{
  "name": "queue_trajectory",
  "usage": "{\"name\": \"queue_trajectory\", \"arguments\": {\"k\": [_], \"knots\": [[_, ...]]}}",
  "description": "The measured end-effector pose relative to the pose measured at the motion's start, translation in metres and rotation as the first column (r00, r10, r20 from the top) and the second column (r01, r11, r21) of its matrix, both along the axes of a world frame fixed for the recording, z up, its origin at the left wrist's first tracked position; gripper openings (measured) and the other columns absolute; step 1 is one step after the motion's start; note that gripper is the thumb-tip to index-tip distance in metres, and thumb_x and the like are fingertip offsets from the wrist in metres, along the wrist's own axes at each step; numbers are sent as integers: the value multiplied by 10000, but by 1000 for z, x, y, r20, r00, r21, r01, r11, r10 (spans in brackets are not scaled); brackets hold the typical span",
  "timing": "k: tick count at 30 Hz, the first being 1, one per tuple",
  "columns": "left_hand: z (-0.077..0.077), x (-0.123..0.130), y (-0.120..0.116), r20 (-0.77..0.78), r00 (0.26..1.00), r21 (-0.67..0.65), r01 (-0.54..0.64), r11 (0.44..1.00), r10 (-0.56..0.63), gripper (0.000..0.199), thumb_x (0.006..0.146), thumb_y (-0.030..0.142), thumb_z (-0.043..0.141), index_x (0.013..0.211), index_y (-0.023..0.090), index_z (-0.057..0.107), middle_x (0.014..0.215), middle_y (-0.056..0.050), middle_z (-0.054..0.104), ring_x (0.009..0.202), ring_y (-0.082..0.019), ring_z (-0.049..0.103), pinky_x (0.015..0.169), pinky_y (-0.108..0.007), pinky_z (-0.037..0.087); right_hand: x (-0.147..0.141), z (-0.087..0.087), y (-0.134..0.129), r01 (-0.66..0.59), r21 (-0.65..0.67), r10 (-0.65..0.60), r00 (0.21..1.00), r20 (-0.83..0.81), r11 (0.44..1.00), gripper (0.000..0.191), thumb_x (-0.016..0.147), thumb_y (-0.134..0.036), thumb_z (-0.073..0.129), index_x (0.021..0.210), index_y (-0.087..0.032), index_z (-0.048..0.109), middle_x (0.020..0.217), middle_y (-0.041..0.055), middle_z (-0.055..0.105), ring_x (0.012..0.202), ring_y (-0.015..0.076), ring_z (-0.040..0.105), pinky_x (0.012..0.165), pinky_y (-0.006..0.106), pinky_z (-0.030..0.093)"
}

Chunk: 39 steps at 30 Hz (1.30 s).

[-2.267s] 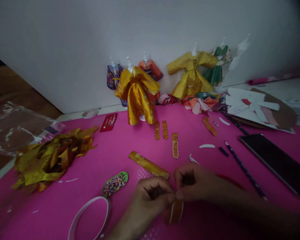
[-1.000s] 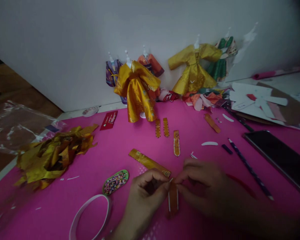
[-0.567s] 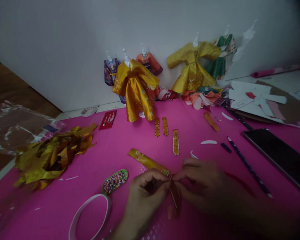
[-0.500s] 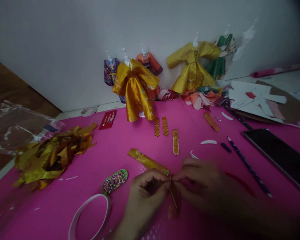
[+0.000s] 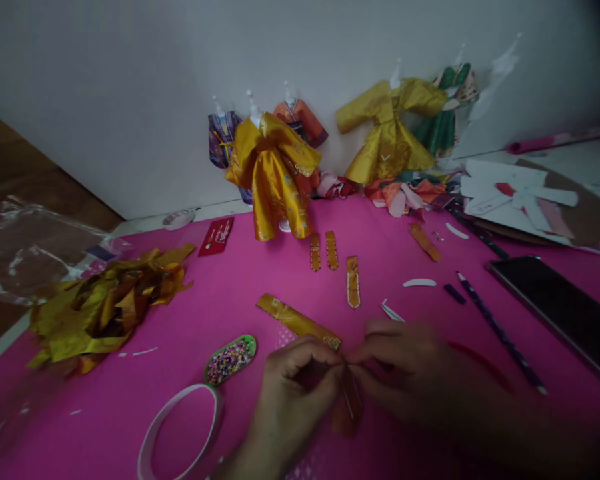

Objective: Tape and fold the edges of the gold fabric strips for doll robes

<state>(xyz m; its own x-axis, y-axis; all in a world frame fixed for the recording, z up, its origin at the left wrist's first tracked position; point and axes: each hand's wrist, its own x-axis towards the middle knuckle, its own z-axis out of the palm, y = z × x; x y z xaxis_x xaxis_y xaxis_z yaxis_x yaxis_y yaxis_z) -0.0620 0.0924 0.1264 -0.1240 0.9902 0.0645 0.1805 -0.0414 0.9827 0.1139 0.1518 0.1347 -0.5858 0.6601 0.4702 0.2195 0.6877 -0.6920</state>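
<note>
My left hand [image 5: 297, 393] is closed in a pinch on the upper end of a brownish-orange fabric strip [image 5: 349, 403]. The strip hangs down between my hands, with a thin pale line along it. Facing it, my right hand [image 5: 405, 367] also pinches at the strip's top; both sets of fingertips nearly meet there and hide that end. Just beyond my left fingers lies a longer gold fabric strip [image 5: 297, 319] with a floral pattern. Further out are three small orange fabric tabs [image 5: 353, 283] with beaded-looking edges. White-handled tweezers or a similar pointed tool [image 5: 391, 311] lie by my right hand.
Left of my hands are a green tray of beads [image 5: 233, 359], a white tape ring [image 5: 145, 443] and a pile of gold scraps [image 5: 110, 307]. To the right lie a pencil [image 5: 500, 333] and a phone [image 5: 555, 313]. Several doll-size dresses [image 5: 275, 187] stand at the wall.
Both hands keep their pinch at the top of the strip, with only slight finger movement. The whole view has shifted a little.
</note>
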Motion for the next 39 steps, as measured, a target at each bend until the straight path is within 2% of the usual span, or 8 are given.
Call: {"name": "queue_trajectory", "arguments": {"k": [7, 21, 29, 36, 39], "knots": [[-4, 0, -1, -13, 1000, 25, 14, 1000, -13, 135, 731, 115, 636, 673, 212, 711, 673, -8, 698, 637, -151, 650, 624, -261, 514, -2, 0, 0, 12, -16, -12, 1000, -2, 1000, 169, 813, -87, 594, 722, -177, 705, 616, -20, 597, 532, 87, 540, 504, 214, 371], [-1, 2, -1, -17, 1000, -19, 19, 1000, -19, 126, 751, 136, 637, 683, 209, 713, 701, -30, 712, 664, -178, 665, 641, -292, 519, -2, 5, 1, 21, -11, -21, 1000, -22, 1000, 163, 784, -80, 606, 715, -187, 708, 596, -33, 594, 510, 83, 531, 497, 200, 390], [-2, 2, 0, 0, 1000, -22, 20, 1000, -20, 130, 738, 127, 641, 663, 212, 705, 677, -15, 692, 641, -164, 647, 622, -276, 505, -2, 4, -1, 32, -30, -32, 999, -3, 999, 182, 760, -57, 585, 697, -183, 700, 594, -35, 582, 511, 80, 523, 498, 206, 373], [-2, 2, 0, 45, 999, -77, 5, 997, -1, 110, 719, 146, 654, 652, 211, 712, 674, -18, 690, 643, -164, 636, 633, -285, 496, -3, 3, 1, 34, -20, -34, 999, -9, 999, 178, 750, -58, 587, 704, -192, 695, 587, -44, 563, 505, 80, 511, 489, 208, 363], [-1, 3, 1, 93, 996, -122, 7, 993, 4, 88, 710, 166, 653, 646, 209, 694, 630, -1, 669, 584, -145, 610, 586, -263, 481, -2, 4, 1, 45, -26, -45, 999, -6, 999, 163, 750, -71, 585, 694, -186, 686, 584, -45, 552, 506, 78, 505, 486, 207, 358]]}}
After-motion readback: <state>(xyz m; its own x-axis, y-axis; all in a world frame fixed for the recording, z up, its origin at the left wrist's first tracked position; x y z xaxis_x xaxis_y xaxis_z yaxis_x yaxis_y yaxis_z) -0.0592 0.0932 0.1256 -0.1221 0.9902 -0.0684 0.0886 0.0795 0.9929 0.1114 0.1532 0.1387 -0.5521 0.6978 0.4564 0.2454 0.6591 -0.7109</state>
